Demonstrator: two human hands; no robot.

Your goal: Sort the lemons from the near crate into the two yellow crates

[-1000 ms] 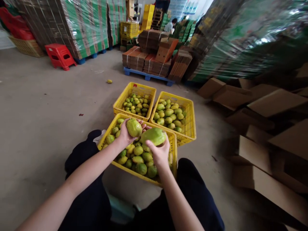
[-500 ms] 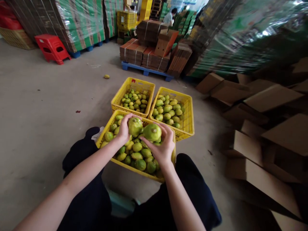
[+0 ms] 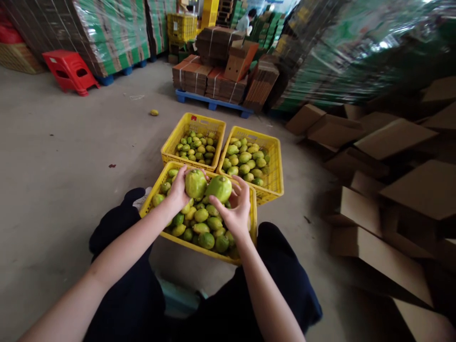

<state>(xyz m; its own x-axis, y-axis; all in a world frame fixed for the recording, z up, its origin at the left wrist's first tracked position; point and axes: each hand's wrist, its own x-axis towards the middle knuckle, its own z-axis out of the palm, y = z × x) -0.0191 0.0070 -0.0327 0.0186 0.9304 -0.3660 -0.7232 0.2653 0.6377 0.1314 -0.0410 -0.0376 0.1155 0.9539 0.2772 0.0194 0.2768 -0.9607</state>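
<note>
Over the near yellow crate (image 3: 199,254), my left hand (image 3: 178,190) is closed around a green lemon (image 3: 195,184). Beside it, my right hand (image 3: 238,204) grips a second green lemon (image 3: 219,188) between thumb and fingers. The two fruits are held close together, stem ends turned up toward me. Below them the crate is filled with green and yellow-green lemons (image 3: 205,240). Behind stand two more yellow crates: the left one (image 3: 166,154) and the right one (image 3: 276,164), both partly filled with lemons.
Open cardboard boxes (image 3: 359,209) lie heaped on the right. A red stool (image 3: 71,71) stands at the far left. One loose lemon (image 3: 154,112) lies on the floor. Bundled flat cartons sit on a blue pallet (image 3: 212,102); a person (image 3: 245,22) is far behind.
The lemon in my right hand has turned slightly, and its fingers have shifted on it. Both hands keep their lemons. The whole view has slid a little to the left.
</note>
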